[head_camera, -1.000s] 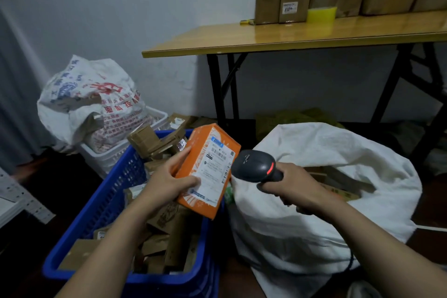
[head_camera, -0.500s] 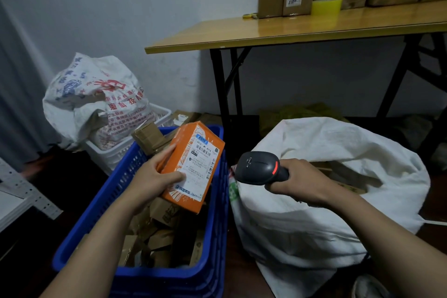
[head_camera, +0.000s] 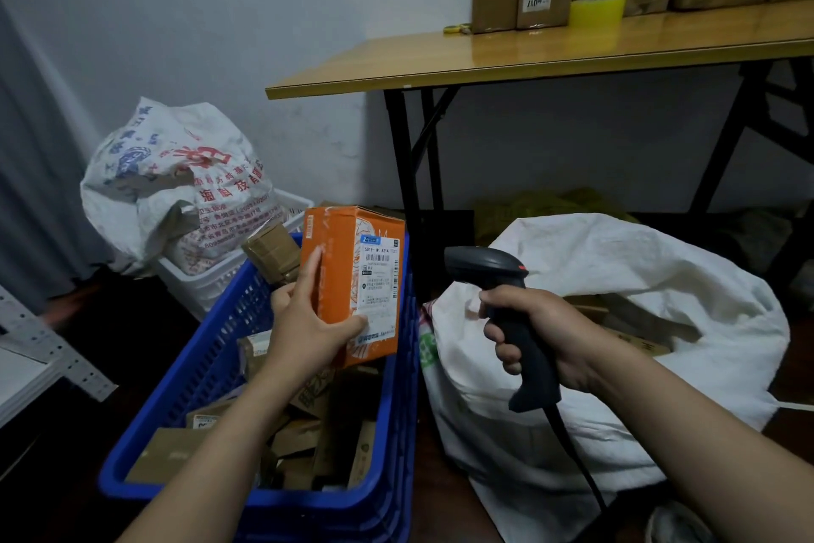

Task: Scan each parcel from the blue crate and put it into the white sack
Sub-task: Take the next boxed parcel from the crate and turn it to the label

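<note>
Only one camera on this one, a wide-angle worn on the person's head. It faces forward and down, pretty close in: the left hand point(head_camera: 308, 322) and right hand point(head_camera: 546, 335) sit mid-frame, with the blue crate point(head_camera: 220, 344) and white sack point(head_camera: 616, 260) right below. Farther back it catches the wall point(head_camera: 220, 14) and the wooden table point(head_camera: 484, 53) at upper right, its top just visible.

orange parcel point(head_camera: 352, 278) with white label, blue crate point(head_camera: 211, 366), white sack point(head_camera: 616, 278), black scanner point(head_camera: 506, 304)
</note>
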